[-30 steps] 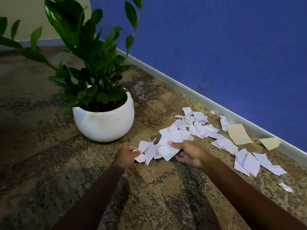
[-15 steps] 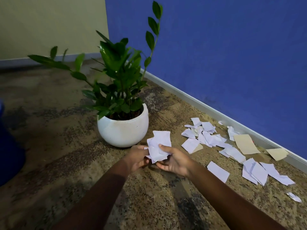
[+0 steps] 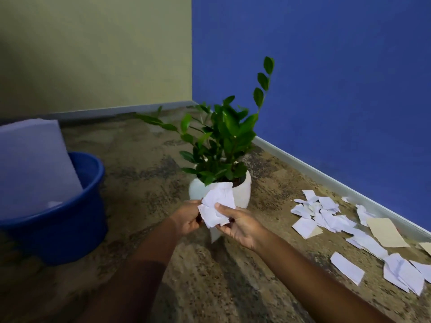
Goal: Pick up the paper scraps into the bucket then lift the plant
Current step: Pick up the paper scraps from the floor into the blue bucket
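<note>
Paper scraps [image 3: 218, 209], white and crumpled into one bundle, are held at the centre of the frame, off the floor and just in front of the plant pot. The right hand [image 3: 240, 226] grips the bundle from the right, thumb pressed on its front face and fingers curled underneath. The left hand [image 3: 187, 216] pinches the bundle's left edge with curled fingers, knuckles toward the camera. Both forearms reach in from the lower edge and meet at the bundle.

Directly behind it stands the plant [image 3: 224, 141], glossy green leaves on upright stems, one tall stem rising toward the upper middle of the frame, rooted in a round white pot [image 3: 243, 192]. At the right, loose scraps [image 3: 326, 215] lie scattered along the foot of the wall down to the lower right corner, mostly white, with tan pieces [image 3: 387, 231] among them. At the left edge sits the blue bucket [image 3: 58, 229], a wide plastic tub with a large pale sheet [image 3: 30, 164] leaning inside it.

The floor [image 3: 144, 164] is mottled brown and tan carpet. A blue wall [image 3: 326, 78] fills the upper right, an olive wall [image 3: 93, 54] the upper left; they meet in a corner behind the plant, and a grey baseboard [image 3: 326, 180] runs along both.
</note>
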The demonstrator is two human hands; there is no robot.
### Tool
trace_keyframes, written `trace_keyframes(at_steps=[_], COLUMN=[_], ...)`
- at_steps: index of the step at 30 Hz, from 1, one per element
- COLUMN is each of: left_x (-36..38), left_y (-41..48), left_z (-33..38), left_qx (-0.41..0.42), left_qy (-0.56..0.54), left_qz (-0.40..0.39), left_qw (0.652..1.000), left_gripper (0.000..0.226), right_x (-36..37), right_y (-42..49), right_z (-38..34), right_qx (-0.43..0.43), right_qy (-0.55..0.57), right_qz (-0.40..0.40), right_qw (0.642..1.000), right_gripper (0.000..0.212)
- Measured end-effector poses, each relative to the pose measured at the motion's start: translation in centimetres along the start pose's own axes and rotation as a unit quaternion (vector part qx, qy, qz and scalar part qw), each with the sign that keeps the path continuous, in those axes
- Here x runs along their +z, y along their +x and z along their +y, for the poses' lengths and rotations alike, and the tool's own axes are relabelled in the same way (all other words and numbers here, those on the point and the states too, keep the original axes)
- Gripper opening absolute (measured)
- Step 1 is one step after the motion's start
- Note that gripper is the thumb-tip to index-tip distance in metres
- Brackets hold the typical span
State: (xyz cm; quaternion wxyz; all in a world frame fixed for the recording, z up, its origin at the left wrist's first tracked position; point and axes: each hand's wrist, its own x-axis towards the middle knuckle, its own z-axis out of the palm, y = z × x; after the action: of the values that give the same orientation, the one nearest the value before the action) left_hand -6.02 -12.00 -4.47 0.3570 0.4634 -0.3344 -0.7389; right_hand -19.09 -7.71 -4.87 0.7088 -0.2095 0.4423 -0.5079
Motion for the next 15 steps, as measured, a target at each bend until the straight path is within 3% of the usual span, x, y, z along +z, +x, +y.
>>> trace_keyframes(at_steps=[3,8,12,15], left_x=[-2.6,-7.8,-11.7,-13.6], left_y=[-1.2,-2.5,-3.2,-3.8], left_z=[1.5,2.9,1.7,0.1], left_qx=[0.033,0.057,0.017,-0.015], left_qy=[-0.016,-0.008,0.15,0.28], left_qz=[0.067,0.196,0.278,0.275], left_qw=[0.997,0.979,0.949,0.92], left_gripper=[0.036,0.047,0.041,0.033], right_x=[3.5,9.3,15.1,20.0], right_y=[0.6,1.1,1.7,2.3], right_z=[0.4,1.1,1.8,2.9], right_qx=[-0.018,-0.035,-0.061,-0.078], right_qy=[-0.029,-0.077,-0.154,-0.192], right_qz=[0.013,-0.012,-0.009,-0.013], right_qw=[0.999,0.996,0.986,0.978], right_gripper=[0.023,0.009,0.031,0.031])
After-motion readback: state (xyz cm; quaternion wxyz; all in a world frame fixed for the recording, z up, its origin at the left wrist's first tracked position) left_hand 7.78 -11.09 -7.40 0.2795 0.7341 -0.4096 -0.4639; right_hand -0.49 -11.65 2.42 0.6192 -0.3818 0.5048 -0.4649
